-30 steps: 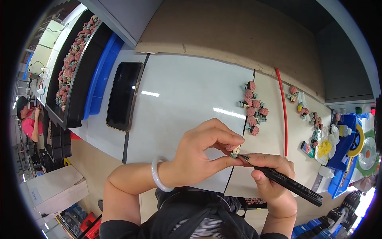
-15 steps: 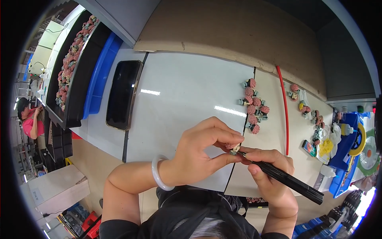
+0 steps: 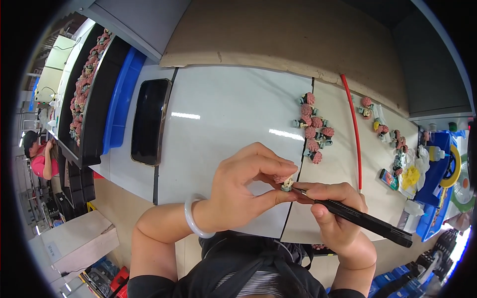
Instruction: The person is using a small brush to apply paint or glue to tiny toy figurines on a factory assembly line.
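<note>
**Currently: small piece being worked between both hands with a black tool**

Presently the left hand (image 3: 243,191) is pinching a small pale figure piece (image 3: 286,184) between thumb and fingertips, closed on it, just above the near edge of the white counter (image 3: 223,114). The right hand (image 3: 333,208) is gripping a black pen-like tool (image 3: 365,222), fingers wrapped tight. The tool's long axis is running from lower right up to the left, its tip touching the piece from the right. Both hands are meeting at the piece; the left is carrying it.

A cluster of pink-topped figures (image 3: 313,131) is lying loose on the counter, beyond the hands. A black tray (image 3: 94,124) at far left is holding many more of them. A dark phone (image 3: 150,120) is lying flat beside a blue bin (image 3: 121,99); its contents cannot be seen.
</note>
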The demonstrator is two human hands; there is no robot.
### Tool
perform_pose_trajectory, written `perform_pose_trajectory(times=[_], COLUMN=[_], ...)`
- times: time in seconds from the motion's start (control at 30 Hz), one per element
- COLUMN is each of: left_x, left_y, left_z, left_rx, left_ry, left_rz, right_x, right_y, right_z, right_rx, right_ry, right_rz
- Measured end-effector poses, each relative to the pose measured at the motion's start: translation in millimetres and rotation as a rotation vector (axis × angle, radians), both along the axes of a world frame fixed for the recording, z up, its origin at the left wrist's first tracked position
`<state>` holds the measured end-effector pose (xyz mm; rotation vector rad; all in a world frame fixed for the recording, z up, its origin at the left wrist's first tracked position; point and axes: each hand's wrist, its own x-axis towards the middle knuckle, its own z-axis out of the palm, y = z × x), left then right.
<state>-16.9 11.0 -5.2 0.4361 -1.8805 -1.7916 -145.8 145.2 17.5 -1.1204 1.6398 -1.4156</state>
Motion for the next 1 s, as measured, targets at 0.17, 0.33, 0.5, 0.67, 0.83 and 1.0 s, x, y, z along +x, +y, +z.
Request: perform_pose_trajectory(times=[0.17,0.33,0.5,0.67,0.83,1.0], left_x=[0.4,1.1,0.3,-0.2,0.3,0.1], left_y=[0.2,0.2,-0.4,-0.5,-0.8,-0.5], left_z=[-0.7,-0.1,0.3,0.6,1.3,0.8], left_rx=[-0.014,-0.052,-0.062,-0.097,-0.100,-0.094], left_ry=[-0.002,0.002,-0.009,0.010,0.011,0.012], left_rz=[-0.001,0.002,0.008,0.011,0.002,-0.003], right_x=[0.1,1.8,2.1,1.1,1.7,1.9], right_y=[0.5,-0.2,-1.7,-2.3,-1.8,-2.0], right_z=[1.3,3.2,2.7,2.3,1.2,2.7], right_rx=[0.024,0.026,0.016,0.001,-0.018,0.004], right_ry=[0.001,0.007,-0.018,0.010,0.012,-0.003], right_rz=[0.026,0.012,0.004,0.016,0.006,0.001])
